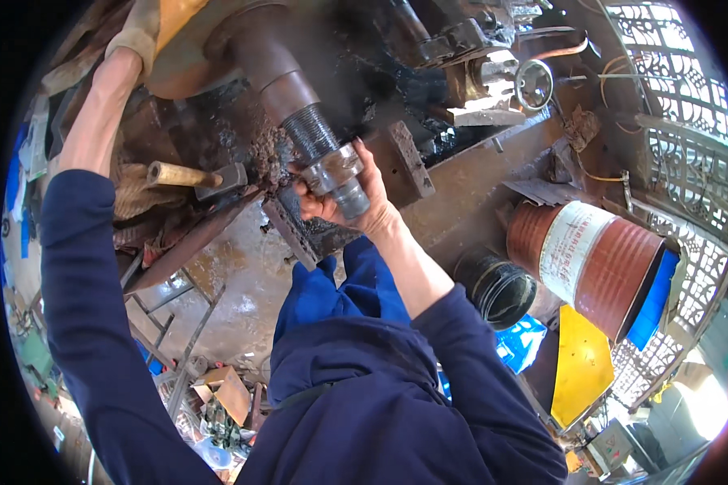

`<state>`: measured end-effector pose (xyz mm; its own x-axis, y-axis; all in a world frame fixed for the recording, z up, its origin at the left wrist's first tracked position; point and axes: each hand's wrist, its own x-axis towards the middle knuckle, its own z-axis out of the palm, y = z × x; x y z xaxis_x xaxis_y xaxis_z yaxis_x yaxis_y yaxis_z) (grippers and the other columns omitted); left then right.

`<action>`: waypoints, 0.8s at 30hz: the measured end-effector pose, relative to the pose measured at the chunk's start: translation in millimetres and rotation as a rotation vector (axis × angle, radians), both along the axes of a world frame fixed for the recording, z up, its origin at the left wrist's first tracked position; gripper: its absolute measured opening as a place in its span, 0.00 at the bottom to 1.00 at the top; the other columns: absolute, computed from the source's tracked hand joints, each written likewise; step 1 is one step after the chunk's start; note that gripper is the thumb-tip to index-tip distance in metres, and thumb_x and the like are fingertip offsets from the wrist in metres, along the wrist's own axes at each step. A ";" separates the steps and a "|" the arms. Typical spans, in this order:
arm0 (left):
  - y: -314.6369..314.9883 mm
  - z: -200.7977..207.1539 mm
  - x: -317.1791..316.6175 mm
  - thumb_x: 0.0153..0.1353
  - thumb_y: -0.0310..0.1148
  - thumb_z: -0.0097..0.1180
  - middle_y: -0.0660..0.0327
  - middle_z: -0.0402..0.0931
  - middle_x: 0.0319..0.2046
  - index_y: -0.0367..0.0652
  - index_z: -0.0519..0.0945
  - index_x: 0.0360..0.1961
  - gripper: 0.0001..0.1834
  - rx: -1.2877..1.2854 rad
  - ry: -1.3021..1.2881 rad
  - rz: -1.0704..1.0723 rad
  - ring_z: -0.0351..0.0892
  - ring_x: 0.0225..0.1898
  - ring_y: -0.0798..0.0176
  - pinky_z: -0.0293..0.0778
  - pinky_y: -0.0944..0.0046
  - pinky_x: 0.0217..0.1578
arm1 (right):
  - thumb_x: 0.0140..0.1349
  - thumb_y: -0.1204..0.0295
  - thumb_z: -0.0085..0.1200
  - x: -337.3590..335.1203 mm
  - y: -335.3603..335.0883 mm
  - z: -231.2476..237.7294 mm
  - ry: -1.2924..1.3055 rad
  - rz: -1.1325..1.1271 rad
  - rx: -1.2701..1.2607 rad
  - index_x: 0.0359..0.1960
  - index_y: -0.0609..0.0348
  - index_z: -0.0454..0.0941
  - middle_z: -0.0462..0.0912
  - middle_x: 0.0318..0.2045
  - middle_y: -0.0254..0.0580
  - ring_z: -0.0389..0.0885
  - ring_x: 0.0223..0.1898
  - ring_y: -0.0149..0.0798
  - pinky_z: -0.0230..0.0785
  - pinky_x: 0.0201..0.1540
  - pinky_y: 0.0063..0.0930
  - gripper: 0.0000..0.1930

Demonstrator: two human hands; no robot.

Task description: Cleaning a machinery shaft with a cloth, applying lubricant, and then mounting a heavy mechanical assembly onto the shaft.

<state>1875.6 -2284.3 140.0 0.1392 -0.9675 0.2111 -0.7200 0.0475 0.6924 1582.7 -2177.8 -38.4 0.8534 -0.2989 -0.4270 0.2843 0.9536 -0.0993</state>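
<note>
A thick metal shaft (279, 73) slants down from the top, with a black threaded section (310, 132) near its lower end. On that end, below the bare threads, sits a shiny metal ring nut (333, 167). My right hand (372, 194) wraps round the nut from below, thumb on its right side and fingers curled under its left. At the upper left my left hand (140, 36), in a pale work glove, reaches up beside an orange-yellow surface (178, 14). Its fingers are hidden at the picture's edge, so I cannot see what they touch.
A hammer (186, 175) with a wooden handle lies left of the shaft. Metal bars (412, 158) stand close on the right. Farther right are a machine handwheel (534, 84), a black bucket (497, 287) and a rusty red drum (586, 259). A metal frame (186, 323) stands lower left.
</note>
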 end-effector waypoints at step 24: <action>1.2 9.6 -11.4 0.63 0.34 0.65 0.59 0.85 0.36 0.37 0.84 0.41 0.11 0.078 -0.167 0.112 0.81 0.38 0.68 0.77 0.65 0.41 | 0.51 0.58 0.71 15.4 15.0 73.7 1.332 0.097 -1.675 0.59 0.76 0.68 0.80 0.46 0.58 0.83 0.46 0.51 0.76 0.51 0.40 0.40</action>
<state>1864.2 -2283.0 149.6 0.2165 -0.9621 0.1657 -0.8228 -0.0885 0.5613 1598.2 -2162.8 35.3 0.3776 -0.9225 -0.0798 -0.6829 -0.2192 -0.6969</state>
